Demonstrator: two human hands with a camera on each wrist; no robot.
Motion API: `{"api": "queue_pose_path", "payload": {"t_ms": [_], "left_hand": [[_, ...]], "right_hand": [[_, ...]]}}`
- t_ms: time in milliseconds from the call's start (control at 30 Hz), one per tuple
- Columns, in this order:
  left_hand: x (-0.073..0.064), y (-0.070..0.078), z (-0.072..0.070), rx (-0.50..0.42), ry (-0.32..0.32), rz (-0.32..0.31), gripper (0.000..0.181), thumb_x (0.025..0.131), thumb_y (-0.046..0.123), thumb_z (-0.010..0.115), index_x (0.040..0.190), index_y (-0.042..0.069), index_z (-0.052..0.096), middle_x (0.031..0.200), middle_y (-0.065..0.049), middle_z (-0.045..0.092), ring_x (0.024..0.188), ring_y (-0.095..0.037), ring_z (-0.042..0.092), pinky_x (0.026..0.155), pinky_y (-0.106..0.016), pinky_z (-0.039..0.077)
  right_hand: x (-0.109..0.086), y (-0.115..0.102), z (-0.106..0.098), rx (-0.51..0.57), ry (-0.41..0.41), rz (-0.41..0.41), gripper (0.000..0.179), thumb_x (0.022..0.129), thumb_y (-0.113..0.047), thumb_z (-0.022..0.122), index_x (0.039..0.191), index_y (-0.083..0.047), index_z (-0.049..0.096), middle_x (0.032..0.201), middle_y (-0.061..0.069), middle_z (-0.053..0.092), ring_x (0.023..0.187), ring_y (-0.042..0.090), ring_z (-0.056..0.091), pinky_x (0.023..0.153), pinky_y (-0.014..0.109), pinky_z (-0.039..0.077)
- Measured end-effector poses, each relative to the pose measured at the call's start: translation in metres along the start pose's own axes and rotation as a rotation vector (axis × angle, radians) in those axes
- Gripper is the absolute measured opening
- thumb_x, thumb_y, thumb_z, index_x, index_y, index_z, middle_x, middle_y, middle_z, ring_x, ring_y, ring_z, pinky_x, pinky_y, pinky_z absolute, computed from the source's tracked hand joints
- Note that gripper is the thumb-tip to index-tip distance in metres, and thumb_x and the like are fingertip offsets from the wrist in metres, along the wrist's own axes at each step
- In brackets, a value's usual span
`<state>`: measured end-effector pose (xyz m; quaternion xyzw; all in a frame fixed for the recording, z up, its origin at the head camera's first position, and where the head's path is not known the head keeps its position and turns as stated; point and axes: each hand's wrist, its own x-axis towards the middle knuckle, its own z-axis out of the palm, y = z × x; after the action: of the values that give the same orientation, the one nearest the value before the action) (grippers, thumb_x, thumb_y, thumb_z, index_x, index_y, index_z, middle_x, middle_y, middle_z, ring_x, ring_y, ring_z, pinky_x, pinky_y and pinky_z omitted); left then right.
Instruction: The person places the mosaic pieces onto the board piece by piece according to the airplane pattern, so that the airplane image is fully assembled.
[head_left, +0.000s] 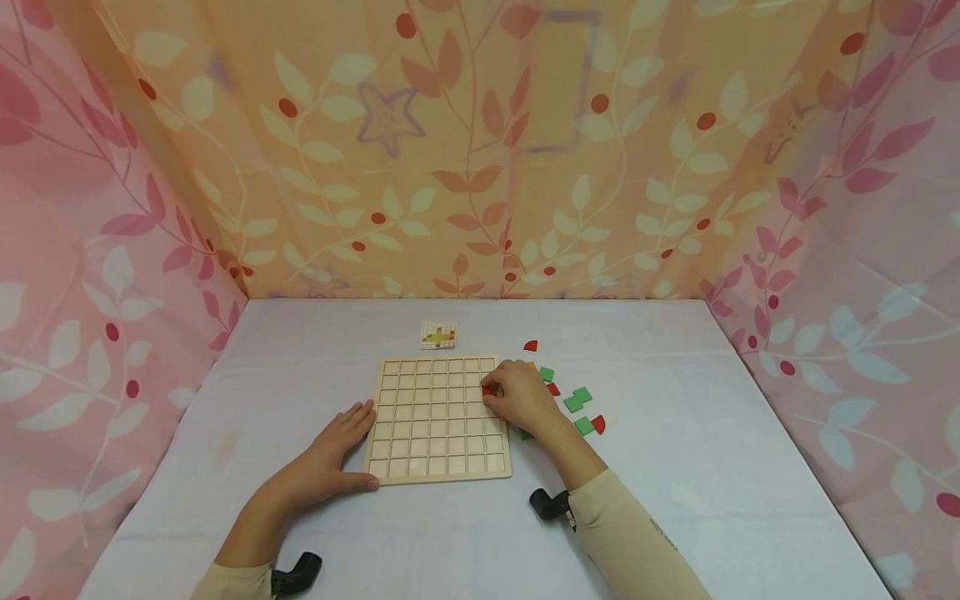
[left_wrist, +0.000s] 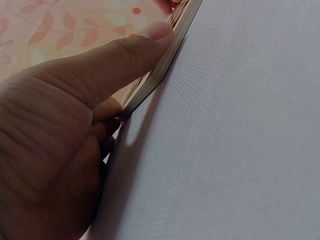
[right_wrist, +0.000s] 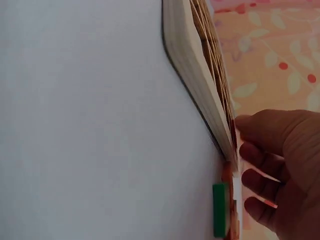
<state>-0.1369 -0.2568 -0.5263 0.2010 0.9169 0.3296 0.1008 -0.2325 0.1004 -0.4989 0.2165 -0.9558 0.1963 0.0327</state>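
A wooden grid board (head_left: 438,421) with square cells lies flat on the table. My left hand (head_left: 326,454) rests against its left side, fingers fairly straight along the edge. The left thumb (left_wrist: 157,32) touches the board's near left corner in the left wrist view. Over the right column of cells, my right hand (head_left: 525,396) pinches a small red piece (head_left: 487,390), mostly hidden by the fingertips. Beside that hand lie several green square tiles (head_left: 582,394) and red quarter-round pieces (head_left: 598,424). In the right wrist view a green tile (right_wrist: 219,210) stands out near the board's edge.
A small pattern card (head_left: 438,335) with a coloured design lies beyond the board. One red quarter-round piece (head_left: 531,345) sits apart at the back right. White cloth covers the table (head_left: 660,367); patterned curtains (head_left: 465,167) enclose its back and sides.
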Motion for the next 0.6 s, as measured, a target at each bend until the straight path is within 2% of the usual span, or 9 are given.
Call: {"api": "queue_pose_path", "payload": {"t_ms": [100,267,367,433,600], "left_hand": [[0.000,-0.001,0.001,-0.001,0.005,0.005,0.118,0.074,0.059,0.084,0.161,0.004,0.028,0.172,-0.007,0.016,0.159,-0.035,0.008,0.128,-0.033,-0.004],[0.000,-0.002,0.001,0.003,0.014,0.017,0.117,0.074,0.060,0.083,0.161,0.004,0.028,0.172,-0.008,0.017,0.159,-0.035,0.009,0.126,-0.025,-0.006],[0.001,-0.003,0.002,0.006,0.012,0.020,0.118,0.074,0.060,0.083,0.161,0.004,0.029,0.172,-0.007,0.017,0.159,-0.035,0.009,0.125,-0.022,-0.007],[0.001,-0.003,0.003,0.010,0.010,0.015,0.118,0.073,0.061,0.083,0.161,0.004,0.028,0.172,-0.007,0.017,0.159,-0.035,0.009,0.126,-0.024,-0.006],[0.001,-0.005,0.002,0.014,0.015,0.014,0.118,0.073,0.061,0.083,0.161,0.004,0.029,0.172,-0.007,0.017,0.159,-0.035,0.009,0.125,-0.023,-0.007]], "right_hand": [[-0.001,-0.002,-0.011,0.014,-0.005,-0.025,0.024,0.087,-0.019,0.076,0.110,-0.016,0.080,0.106,0.000,0.071,0.100,0.022,0.062,0.092,0.041,0.050],[-0.011,-0.003,-0.042,0.094,-0.003,-0.052,0.027,0.091,-0.022,0.076,0.116,-0.015,0.078,0.106,-0.003,0.069,0.106,0.020,0.061,0.097,0.042,0.050],[-0.021,0.002,-0.061,0.123,0.017,-0.094,0.027,0.091,-0.022,0.077,0.117,-0.015,0.077,0.108,-0.002,0.069,0.106,0.019,0.060,0.098,0.043,0.050],[-0.028,0.009,-0.070,0.123,0.026,-0.119,0.026,0.091,-0.021,0.078,0.116,-0.016,0.077,0.110,-0.003,0.069,0.108,0.018,0.059,0.104,0.045,0.049],[-0.043,0.025,-0.087,0.139,0.052,-0.127,0.024,0.091,-0.019,0.078,0.115,-0.021,0.077,0.111,-0.007,0.069,0.112,0.016,0.058,0.105,0.045,0.050]]}}
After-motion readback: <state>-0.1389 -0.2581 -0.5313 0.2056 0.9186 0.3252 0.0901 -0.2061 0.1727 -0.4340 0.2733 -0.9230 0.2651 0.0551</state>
